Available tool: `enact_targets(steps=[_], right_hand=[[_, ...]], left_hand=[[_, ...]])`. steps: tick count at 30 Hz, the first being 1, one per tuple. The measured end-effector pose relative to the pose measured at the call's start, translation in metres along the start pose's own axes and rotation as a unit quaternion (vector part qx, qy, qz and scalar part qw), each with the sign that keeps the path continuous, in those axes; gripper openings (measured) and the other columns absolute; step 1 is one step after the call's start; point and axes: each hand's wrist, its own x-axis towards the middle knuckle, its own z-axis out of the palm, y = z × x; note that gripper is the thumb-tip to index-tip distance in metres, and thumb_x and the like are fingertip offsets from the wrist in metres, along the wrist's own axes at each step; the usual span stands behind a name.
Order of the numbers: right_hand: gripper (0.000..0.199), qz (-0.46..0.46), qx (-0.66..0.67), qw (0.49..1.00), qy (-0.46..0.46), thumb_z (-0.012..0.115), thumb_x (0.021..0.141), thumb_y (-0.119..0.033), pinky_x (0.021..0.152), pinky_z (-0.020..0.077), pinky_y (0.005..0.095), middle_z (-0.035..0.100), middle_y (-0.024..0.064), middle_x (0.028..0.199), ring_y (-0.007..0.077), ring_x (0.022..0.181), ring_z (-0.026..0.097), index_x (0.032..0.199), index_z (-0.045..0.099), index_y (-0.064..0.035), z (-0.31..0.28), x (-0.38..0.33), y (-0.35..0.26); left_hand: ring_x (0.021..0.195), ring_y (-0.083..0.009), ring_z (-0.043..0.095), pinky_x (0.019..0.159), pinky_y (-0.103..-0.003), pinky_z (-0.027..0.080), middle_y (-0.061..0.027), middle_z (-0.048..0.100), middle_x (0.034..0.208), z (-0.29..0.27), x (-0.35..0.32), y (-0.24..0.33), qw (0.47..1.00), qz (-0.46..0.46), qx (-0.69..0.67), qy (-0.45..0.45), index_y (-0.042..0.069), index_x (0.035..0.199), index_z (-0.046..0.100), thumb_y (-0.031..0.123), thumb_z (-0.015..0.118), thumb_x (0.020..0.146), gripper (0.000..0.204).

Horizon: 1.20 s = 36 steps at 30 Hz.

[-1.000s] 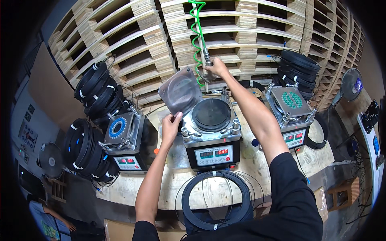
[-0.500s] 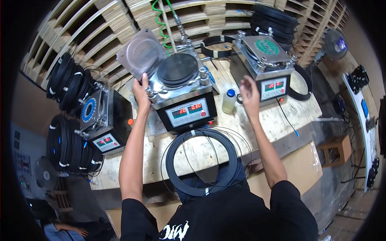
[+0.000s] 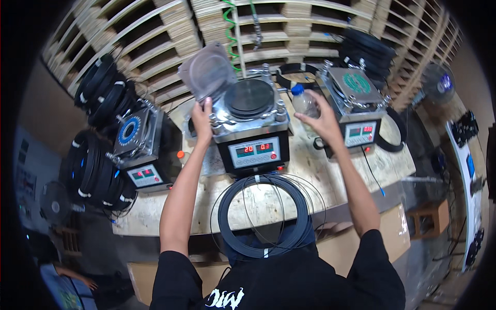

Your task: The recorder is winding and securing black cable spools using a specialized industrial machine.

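My left hand [image 3: 202,123] grips the lower edge of a square grey metal plate [image 3: 205,75] with a rounded middle. The plate stands tilted up behind the left corner of the middle bench-top machine [image 3: 253,151]. On that machine's top lies a round black disc [image 3: 249,97], uncovered. My right hand [image 3: 325,123] is closed around a clear bottle [image 3: 306,106] with a blue cap, raised between the middle and right machines. A coil of thin black cable [image 3: 299,209] hangs over the table's front edge near my lap.
The right machine [image 3: 359,132] carries a plate with green fittings, the left one [image 3: 142,173] a plate with a blue ring. An orange-capped bottle [image 3: 181,155] stands beside the left machine. Black cable coils [image 3: 90,168] are stacked far left. Wooden pallets [image 3: 294,26] line the back.
My right hand has reached the blue-capped bottle, taken hold of it and lifted it off the table. My left hand stays on the metal plate. The whole view has shifted slightly.
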Motion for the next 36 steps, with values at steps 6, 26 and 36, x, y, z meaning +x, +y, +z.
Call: enact_targets(steps=[6,26,36], right_hand=[[0.078,-0.123,-0.382,0.864,-0.304,0.085,0.075,-0.039,0.086,0.0534,0.0482,0.071,0.0177,0.108,0.0371,0.106,0.067,0.143,0.052,-0.0191,-0.018,0.107,-0.135],[0.055,-0.186,-0.591,0.670,-0.410,0.094,0.063,-0.032,0.076,0.0605,0.0412,0.075,0.0098,0.109,0.0300,0.100,0.073,0.108,0.074,-0.0079,0.086,0.209,-0.143],[0.055,-0.185,-0.560,0.650,-0.479,0.090,0.064,-0.032,0.081,0.0581,0.0437,0.076,0.0116,0.097,0.0332,0.096,0.072,0.115,0.075,-0.0175,0.050,0.160,-0.169]], left_hand=[[0.083,-0.0224,0.069,0.077,-0.036,0.050,-0.0198,0.072,0.091,0.003,0.000,0.005,0.999,0.021,-0.012,0.023,-0.006,0.099,0.063,0.027,0.063,0.101,0.033],[0.075,-0.0338,0.067,0.072,-0.042,0.050,-0.0211,0.070,0.083,0.006,-0.002,0.014,0.999,-0.035,-0.013,0.015,-0.007,0.095,0.061,0.025,0.060,0.101,0.033],[0.083,-0.0405,0.069,0.076,-0.044,0.050,-0.0259,0.070,0.087,0.004,0.001,0.005,0.999,-0.006,-0.004,0.033,-0.009,0.097,0.062,0.028,0.060,0.100,0.037]])
